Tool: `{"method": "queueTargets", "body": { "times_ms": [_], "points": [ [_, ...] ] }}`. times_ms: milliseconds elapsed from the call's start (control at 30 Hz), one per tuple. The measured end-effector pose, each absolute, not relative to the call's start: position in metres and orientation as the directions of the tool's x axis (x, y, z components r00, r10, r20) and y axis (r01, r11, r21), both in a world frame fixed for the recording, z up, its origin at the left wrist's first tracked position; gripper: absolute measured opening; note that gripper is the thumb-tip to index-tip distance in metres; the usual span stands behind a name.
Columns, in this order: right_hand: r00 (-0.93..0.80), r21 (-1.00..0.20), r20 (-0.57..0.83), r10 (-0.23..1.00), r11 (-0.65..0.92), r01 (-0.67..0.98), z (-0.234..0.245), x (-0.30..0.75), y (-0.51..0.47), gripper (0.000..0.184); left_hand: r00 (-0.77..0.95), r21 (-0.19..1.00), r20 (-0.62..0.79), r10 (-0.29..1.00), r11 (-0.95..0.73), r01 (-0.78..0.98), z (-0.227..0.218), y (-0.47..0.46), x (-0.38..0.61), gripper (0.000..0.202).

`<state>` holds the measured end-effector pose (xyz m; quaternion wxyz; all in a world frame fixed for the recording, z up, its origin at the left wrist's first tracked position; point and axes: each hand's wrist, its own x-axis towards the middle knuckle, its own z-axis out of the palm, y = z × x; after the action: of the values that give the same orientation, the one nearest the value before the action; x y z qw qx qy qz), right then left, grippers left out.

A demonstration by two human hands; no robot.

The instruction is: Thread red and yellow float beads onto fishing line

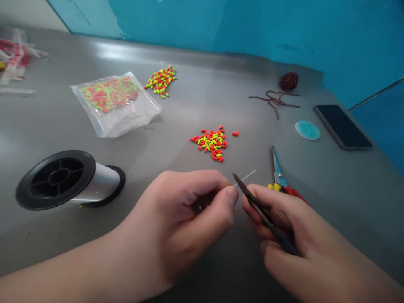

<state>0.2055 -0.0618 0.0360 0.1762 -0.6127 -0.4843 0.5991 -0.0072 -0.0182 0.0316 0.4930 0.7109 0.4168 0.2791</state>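
My left hand (pixel 195 214) is closed in a pinch near the middle of the view. Out of its fingertips sticks a short length of thin, clear-white line (pixel 249 175), pointing up to the right. My right hand (pixel 293 227) grips dark thread snips (pixel 259 208), their blades close to the line beside my left fingertips. Whether the blades touch the line I cannot tell. Just beyond my hands lies a loose pile of red and yellow-green oval beads (pixel 212 143). Scissors with red and yellow handles (pixel 279 172) rest behind my right hand.
A spool of clear line (pixel 99 183) lies at left. Behind it are a plastic bag of beads (pixel 116 105) and another bead pile (pixel 161 81). At right are brown cord (pixel 274 100), a cord ball (pixel 288 81), a turquoise disc (pixel 307 130) and a phone (pixel 343 127).
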Motion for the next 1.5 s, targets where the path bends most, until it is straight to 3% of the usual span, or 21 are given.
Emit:
{"method": "queueTargets", "body": {
  "times_ms": [100,167,300,433,533,667,767,1500],
  "points": [
    [-0.19,-0.802,-0.544,0.818,-0.439,0.405,0.039,0.206,-0.062,0.023,0.549,0.976,-0.211,0.809,0.144,0.164,0.035,-0.017,-0.006,0.037],
    [-0.196,-0.794,-0.554,0.809,-0.442,0.417,0.041,0.206,-0.061,0.024,0.56,0.972,-0.237,0.794,0.193,0.136,0.035,-0.017,-0.006,0.037],
    [-0.187,-0.779,-0.586,0.789,-0.484,0.399,0.043,0.203,-0.058,0.022,0.498,0.94,-0.013,0.867,-0.159,0.301,0.031,-0.017,-0.007,0.033],
    [-0.212,-0.756,-0.631,0.746,-0.53,0.384,0.045,0.198,-0.058,0.018,0.518,0.726,0.206,0.83,-0.484,0.488,0.025,-0.018,-0.009,0.029],
    [-0.239,-0.745,-0.653,0.719,-0.553,0.372,0.047,0.198,-0.058,0.018,0.546,0.577,0.279,0.79,-0.593,0.562,0.022,-0.019,-0.011,0.029],
    [-0.04,-0.782,-0.531,0.846,-0.471,0.409,0.046,0.208,-0.05,0.017,0.572,0.498,0.304,0.761,-0.639,0.586,0.025,-0.02,-0.013,0.029],
    [0.04,-0.798,-0.496,0.868,-0.473,0.373,0.044,0.218,-0.041,0.019,0.563,0.508,0.288,0.774,-0.622,0.595,0.028,-0.02,-0.013,0.03],
    [-0.077,-0.801,-0.556,0.827,-0.509,0.315,0.05,0.226,-0.033,0.02,0.472,0.652,0.272,0.838,-0.522,0.55,0.021,-0.015,-0.013,0.024]
  ]
}}
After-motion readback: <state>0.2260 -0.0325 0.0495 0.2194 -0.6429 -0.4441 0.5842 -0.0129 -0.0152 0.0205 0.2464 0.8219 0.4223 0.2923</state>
